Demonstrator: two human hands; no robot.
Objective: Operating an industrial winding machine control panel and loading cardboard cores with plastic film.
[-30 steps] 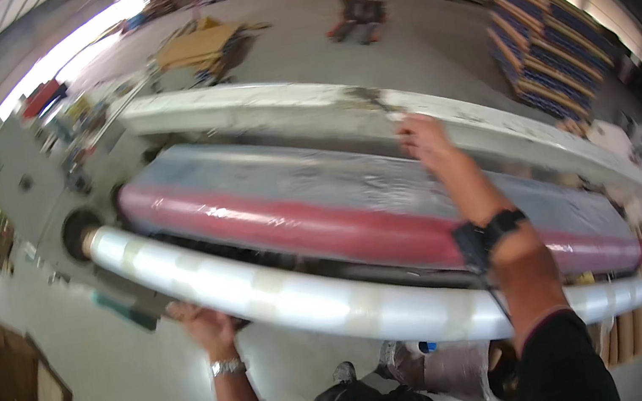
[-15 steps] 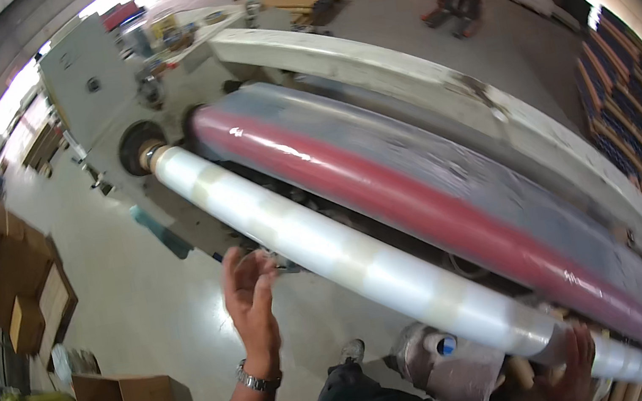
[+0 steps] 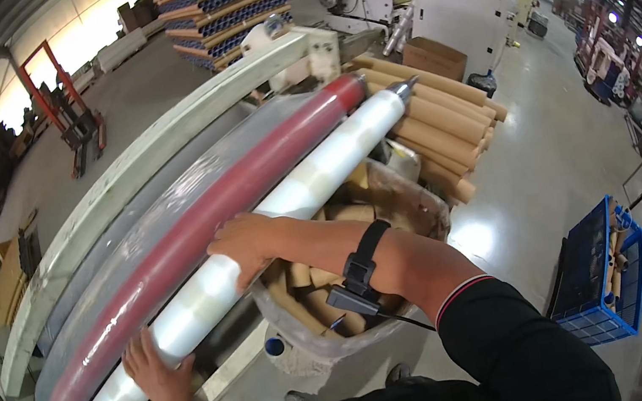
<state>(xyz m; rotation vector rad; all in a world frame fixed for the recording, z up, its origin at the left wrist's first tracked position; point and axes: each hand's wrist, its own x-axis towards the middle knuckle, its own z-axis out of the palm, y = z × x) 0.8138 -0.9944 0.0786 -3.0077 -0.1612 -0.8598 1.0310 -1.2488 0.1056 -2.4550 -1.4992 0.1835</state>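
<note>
A long white film roll [image 3: 201, 301] with pale yellowish bands runs diagonally from the lower left to the upper right, with a metal shaft tip [image 3: 409, 84] sticking out of its far end. My right hand [image 3: 247, 243] wraps over the middle of the roll, its fingers closed over the top and its thumb on the near side. Farther down, my left hand [image 3: 159, 375] rests against the roll with fingers spread and thumb apart. Just behind lies a parallel red roller [image 3: 204, 221], with shiny grey film [image 3: 154, 230] behind it.
A pale machine beam [image 3: 150, 157] bounds the far side. Under my right arm stands a bin [image 3: 312, 344] of cardboard tube pieces. Long brown tubes [image 3: 438, 132] are stacked beyond the shaft tip. A blue crate [image 3: 615, 312] stands on the floor at right.
The view has swung to the right. My left hand, off the roll before, now touches it. My right hand has gone from near the roll's right end to its middle.
</note>
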